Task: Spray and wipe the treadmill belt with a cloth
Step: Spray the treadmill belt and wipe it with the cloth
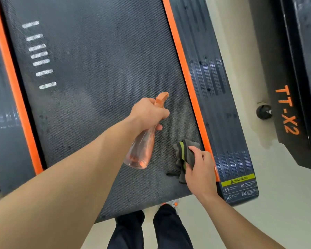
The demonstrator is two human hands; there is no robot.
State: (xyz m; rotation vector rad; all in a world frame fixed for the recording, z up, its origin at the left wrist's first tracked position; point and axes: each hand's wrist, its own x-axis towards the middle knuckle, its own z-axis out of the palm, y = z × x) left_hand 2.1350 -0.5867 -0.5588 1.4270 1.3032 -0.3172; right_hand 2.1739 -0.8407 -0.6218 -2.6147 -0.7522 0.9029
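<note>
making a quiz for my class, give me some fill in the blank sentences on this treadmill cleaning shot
1. The left hand grips a clear ____ with an orange spray head.
2. The right hand holds a grey ____ at the right edge of the belt.
3. The strips along the belt's sides are ____ in colour.
4. The yellow label on the side rail reads ____.

Missing words: bottle; cloth; orange; warning

Wide bare belt (97,69) lies open ahead and leftward; the orange side rail (188,78) hems the right.
</note>
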